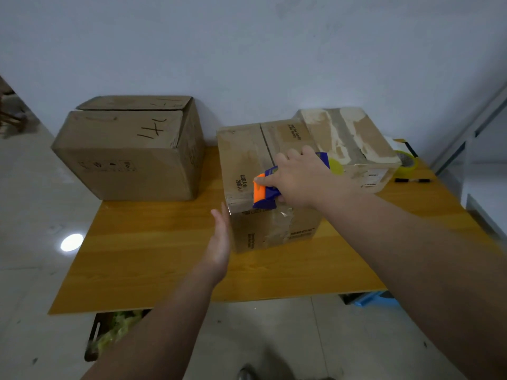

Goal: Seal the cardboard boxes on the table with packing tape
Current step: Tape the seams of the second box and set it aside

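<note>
While the right hand's fingers (270, 179) curl round a blue and orange tape dispenser (260, 194), the right hand (300, 179) holds it down on the top of the middle cardboard box (244, 154), at the near edge, by the seam between the flaps. A strip of clear tape (285, 215) runs down the box's front face just below the dispenser. The left hand (220, 239) stands edge-on just beside the box's near left corner, its fingers (221, 218) straight and pressed together, holding nothing; I cannot tell whether they touch the cardboard.

The middle box carries small black print on its top and front, too blurred to read with any certainty. To the left, well apart, sits the large box (123, 157), its flaps closed, with black handwriting that starts with what looks like "14". Touching the middle box on the right is a third box (354, 133), its top scarred with pale torn patches.

That makes three boxes on the wooden table (153, 256). Beyond the third box lie one yellowish tape roll (407, 161) and one black marker (411, 181).
</note>
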A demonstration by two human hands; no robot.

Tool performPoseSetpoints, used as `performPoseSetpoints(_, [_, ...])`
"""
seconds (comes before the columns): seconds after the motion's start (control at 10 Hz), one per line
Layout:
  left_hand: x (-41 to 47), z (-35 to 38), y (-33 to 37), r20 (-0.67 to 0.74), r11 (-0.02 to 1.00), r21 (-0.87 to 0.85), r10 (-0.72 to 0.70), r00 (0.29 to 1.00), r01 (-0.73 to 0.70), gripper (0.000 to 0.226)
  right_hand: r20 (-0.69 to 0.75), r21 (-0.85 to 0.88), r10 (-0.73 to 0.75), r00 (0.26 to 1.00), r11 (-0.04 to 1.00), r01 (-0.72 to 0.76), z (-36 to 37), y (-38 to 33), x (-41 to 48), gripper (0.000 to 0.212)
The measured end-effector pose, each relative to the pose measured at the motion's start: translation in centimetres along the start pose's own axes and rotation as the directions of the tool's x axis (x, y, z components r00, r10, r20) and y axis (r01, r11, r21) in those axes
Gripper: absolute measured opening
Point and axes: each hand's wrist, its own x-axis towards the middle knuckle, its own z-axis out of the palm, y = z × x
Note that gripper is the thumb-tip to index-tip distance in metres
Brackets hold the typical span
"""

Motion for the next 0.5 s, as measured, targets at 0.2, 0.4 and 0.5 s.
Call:
performPoseSetpoints(0.2, [-0.1, -3.4, -0.4, -0.249, 0.815, 0.362, 0.552, 0.796, -0.452, 0.053, 0.013, -0.018, -0.014, 1.0, 1.0, 0.014, -0.2, 0.0, 0.1, 0.06])
performPoseSetpoints(0.4, [0.8, -5.6, 2.7, 0.04, 0.222, 0.917, 0.775, 0.631, -0.331, 0.079, 0.036, -0.014, -0.016, 0.999, 1.0, 0.017, -0.6, 0.0, 0.0, 0.058])
performPoseSetpoints(0.5, [0.8, -6.2, 3.2, 0.072, 0.172, 0.932, 0.774, 0.629, -0.319, 0.078, 0.037, -0.023, -0.013, 0.999, 1.0, 0.014, -0.5, 0.0, 0.1, 0.057])
